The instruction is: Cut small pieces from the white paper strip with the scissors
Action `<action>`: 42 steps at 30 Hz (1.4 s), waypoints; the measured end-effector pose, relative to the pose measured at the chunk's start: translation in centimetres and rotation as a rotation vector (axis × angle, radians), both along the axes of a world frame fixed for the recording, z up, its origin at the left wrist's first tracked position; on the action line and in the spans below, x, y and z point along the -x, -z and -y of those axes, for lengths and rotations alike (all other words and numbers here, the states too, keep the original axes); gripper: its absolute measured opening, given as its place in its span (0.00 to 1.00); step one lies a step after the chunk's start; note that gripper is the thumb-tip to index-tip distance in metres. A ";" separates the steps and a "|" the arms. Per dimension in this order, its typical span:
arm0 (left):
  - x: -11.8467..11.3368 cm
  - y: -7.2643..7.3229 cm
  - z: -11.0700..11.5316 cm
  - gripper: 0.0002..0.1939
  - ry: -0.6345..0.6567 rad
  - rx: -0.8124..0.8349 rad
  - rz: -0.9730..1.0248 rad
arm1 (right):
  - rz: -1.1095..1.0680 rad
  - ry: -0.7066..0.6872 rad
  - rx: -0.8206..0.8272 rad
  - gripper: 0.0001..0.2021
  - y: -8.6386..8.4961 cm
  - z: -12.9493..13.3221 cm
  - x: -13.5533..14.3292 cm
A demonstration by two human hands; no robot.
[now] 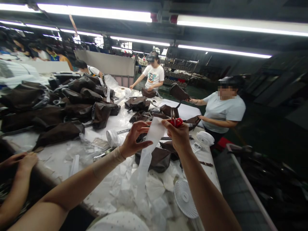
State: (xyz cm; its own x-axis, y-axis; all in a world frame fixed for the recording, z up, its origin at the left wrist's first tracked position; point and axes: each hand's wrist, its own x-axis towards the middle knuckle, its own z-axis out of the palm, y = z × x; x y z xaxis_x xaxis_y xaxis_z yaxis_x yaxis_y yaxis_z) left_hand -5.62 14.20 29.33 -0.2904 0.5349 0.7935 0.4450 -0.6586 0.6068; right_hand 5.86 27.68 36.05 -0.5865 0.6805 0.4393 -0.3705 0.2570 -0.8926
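A long white strip [155,131] of thin paper-like or foam material hangs between my hands, its lower end trailing over the table. My right hand [178,134] pinches the strip's upper right edge between thumb and finger, and also holds scissors with red handles [177,122], blades pointing up. At the strip's left edge, my left hand [134,138] has its thumb and fingers spread apart; whether it touches the strip is unclear. Behind and below the strip lies a dark brown bag [160,159], partly hidden by it.
Crumpled white paper scraps [154,189] cover the near table. Small white fans [185,198] stand around. Brown bags [79,96] are heaped at left. Co-workers handle bags across the table; another person's hands [27,160] rest at left. A large bin [250,189] stands at right.
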 end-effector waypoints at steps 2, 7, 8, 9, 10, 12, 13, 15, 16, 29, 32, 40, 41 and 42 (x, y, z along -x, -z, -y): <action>-0.2 -0.1 -0.1 0.36 0.023 0.018 0.025 | -0.005 0.004 -0.012 0.15 0.0 0.1 0.1; -0.4 -1.2 -0.3 0.17 -0.076 0.125 -0.179 | -0.008 -0.016 -0.008 0.15 0.1 0.2 0.5; -0.4 -1.5 -0.3 0.15 -0.081 0.137 -0.203 | -0.002 -0.020 -0.008 0.15 0.1 0.2 0.5; -0.4 -1.6 -0.3 0.14 -0.091 0.143 -0.214 | 0.004 -0.026 -0.009 0.16 0.1 0.1 0.5; -0.4 -1.8 -0.3 0.14 -0.103 0.147 -0.217 | 0.012 -0.038 -0.013 0.16 0.1 -0.1 0.3; -0.2 -1.9 -0.3 0.16 -0.117 0.146 -0.210 | 0.043 -0.082 -0.017 0.18 0.2 -0.5 -0.3; 0.0 -2.0 -0.2 0.17 -0.113 0.142 -0.199 | 0.069 -0.111 -0.006 0.19 0.2 -0.8 -0.8; 0.4 -2.0 0.0 0.22 -0.089 0.131 -0.161 | 0.149 -0.188 0.031 0.21 0.5 -1.6 -2.1; 0.6 -2.1 0.1 0.24 -0.073 0.127 -0.140 | 0.204 -0.239 0.044 0.22 0.7 -1.9 -2.8; 0.7 -2.9 -0.3 0.27 -0.051 0.122 -0.206 | 0.582 -0.417 -0.173 0.25 0.4 -1.7 -4.9; 0.7 -2.9 -0.2 0.27 -0.069 0.121 -0.227 | 0.586 -0.421 -0.217 0.25 0.4 -1.7 -4.4; 0.5 -3.0 -0.4 0.27 -0.073 0.121 -0.262 | 0.544 -0.425 -0.307 0.23 0.3 -1.2 -3.8; 0.5 -3.0 -0.4 0.27 -0.078 0.117 -0.268 | 0.538 -0.423 -0.307 0.22 0.3 -1.3 -3.8; 0.5 -3.0 -0.3 0.27 -0.085 0.115 -0.274 | 0.535 -0.423 -0.306 0.22 0.3 -1.3 -3.8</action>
